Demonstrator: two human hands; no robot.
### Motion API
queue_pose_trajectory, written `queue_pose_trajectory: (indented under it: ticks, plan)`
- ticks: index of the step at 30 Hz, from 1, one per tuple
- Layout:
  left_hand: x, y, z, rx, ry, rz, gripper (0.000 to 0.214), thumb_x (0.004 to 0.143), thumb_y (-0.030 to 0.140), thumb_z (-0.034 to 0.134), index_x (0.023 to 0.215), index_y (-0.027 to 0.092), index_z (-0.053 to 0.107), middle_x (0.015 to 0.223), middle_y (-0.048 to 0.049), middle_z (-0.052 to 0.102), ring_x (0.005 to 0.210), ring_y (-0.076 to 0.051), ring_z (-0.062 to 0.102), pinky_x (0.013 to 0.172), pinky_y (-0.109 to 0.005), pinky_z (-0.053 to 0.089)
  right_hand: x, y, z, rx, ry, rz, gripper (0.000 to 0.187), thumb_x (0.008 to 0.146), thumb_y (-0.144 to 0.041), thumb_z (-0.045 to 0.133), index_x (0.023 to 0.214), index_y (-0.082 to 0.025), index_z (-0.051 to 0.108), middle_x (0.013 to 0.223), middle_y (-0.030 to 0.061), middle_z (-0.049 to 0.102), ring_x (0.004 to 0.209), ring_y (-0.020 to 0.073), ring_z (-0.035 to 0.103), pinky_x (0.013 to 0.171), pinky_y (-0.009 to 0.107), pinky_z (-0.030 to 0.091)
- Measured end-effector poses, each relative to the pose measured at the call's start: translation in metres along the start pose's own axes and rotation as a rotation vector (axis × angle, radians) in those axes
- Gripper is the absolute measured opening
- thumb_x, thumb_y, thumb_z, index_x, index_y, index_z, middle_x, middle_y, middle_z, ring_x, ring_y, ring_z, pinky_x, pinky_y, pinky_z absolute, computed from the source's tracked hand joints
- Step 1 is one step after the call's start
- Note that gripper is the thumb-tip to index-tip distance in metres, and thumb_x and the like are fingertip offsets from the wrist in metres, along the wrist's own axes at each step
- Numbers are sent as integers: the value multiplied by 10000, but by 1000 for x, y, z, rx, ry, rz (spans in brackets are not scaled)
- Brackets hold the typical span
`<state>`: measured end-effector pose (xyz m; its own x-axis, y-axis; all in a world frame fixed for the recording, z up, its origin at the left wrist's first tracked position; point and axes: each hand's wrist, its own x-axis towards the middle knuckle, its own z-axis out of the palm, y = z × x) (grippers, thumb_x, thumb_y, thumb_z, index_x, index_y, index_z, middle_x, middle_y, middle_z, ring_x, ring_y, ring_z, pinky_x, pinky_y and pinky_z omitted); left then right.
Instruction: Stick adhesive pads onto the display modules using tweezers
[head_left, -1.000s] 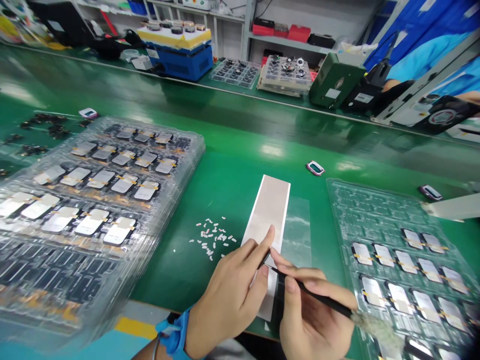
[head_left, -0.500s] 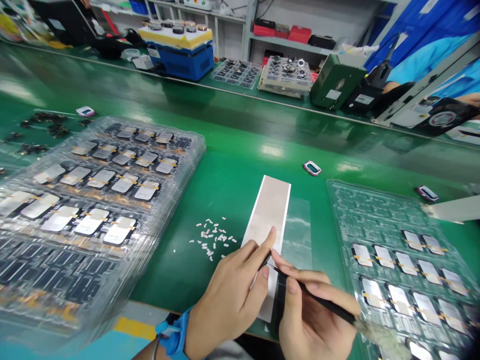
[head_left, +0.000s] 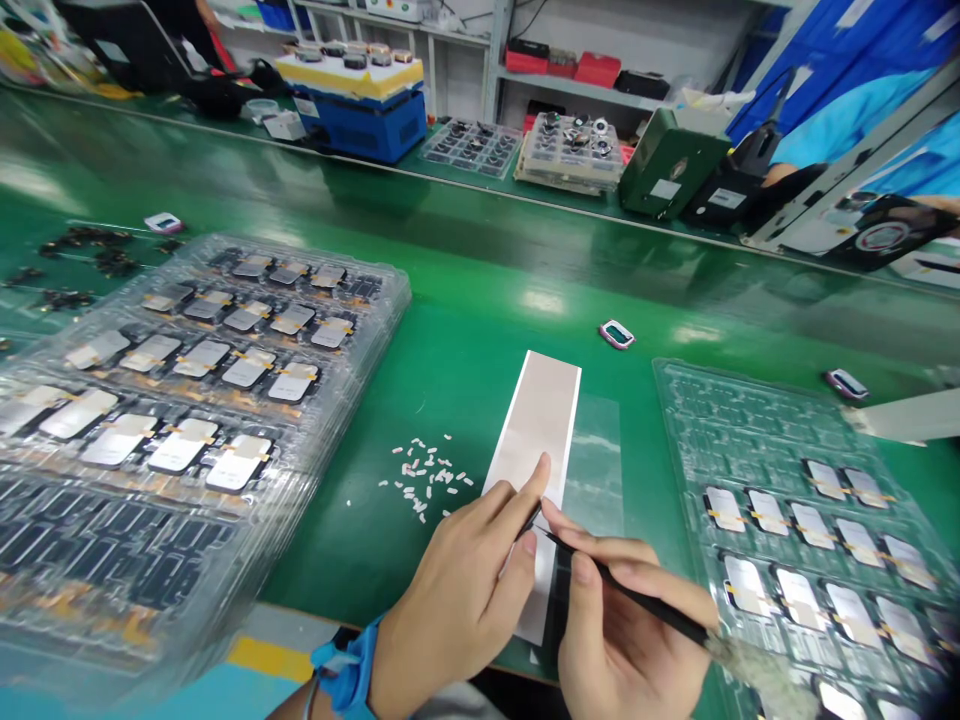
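Observation:
My left hand (head_left: pixel 469 575), with a blue band on its wrist, rests over a long pale strip (head_left: pixel 536 410). Its thumb and fingers pinch a small dark-edged part (head_left: pixel 531 518), mostly hidden by the fingers. Black tweezers (head_left: pixel 652 603) lie in the closed fingers of my right hand (head_left: pixel 637 630), their tip at that part. The tweezers' back end looks wrapped in something pale and frayed. Left of the strip, several tiny white pieces (head_left: pixel 429 475) are scattered on the green table. A clear film (head_left: pixel 596 460) lies along the strip's right side.
At left, stacked clear trays (head_left: pixel 382 290) hold rows of silver-backed screens. Another clear tray (head_left: pixel 720 400) at right holds similar screens. Small pink-rimmed devices (head_left: pixel 616 334) sit on the green strip beyond. A shelf behind carries a blue box (head_left: pixel 364 120) and trays; a person's blue sleeve (head_left: pixel 832 130) shows.
The pink-rimmed devices have shifted slightly left along the green strip. Both hands, the dark-edged part and the tweezers stay almost where they were.

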<state>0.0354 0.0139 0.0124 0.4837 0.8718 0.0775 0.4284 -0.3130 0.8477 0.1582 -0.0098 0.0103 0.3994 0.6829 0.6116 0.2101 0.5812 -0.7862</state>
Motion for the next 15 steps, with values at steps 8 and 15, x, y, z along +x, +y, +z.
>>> queue_pose_trajectory:
  ticks: [8, 15]
  plan:
    - [-1, 1, -1, 2, -13, -15, 573, 1035, 249, 263, 1595, 299, 152, 1039, -62, 614, 892, -227, 622, 867, -416, 542, -1, 2, 0, 26, -27, -4, 371, 794, 138, 518, 1023, -152, 515, 902, 47, 718, 878, 197, 742, 831, 395, 665]
    - [0, 1, -1, -9, -10, -5, 572, 1037, 249, 261, 1596, 295, 147, 1043, -64, 616, 887, -226, 621, 845, -410, 545, -2, 1, 1, -2, 14, -18, 374, 769, 156, 536, 995, -142, 524, 889, 51, 720, 832, 195, 741, 784, 361, 672]
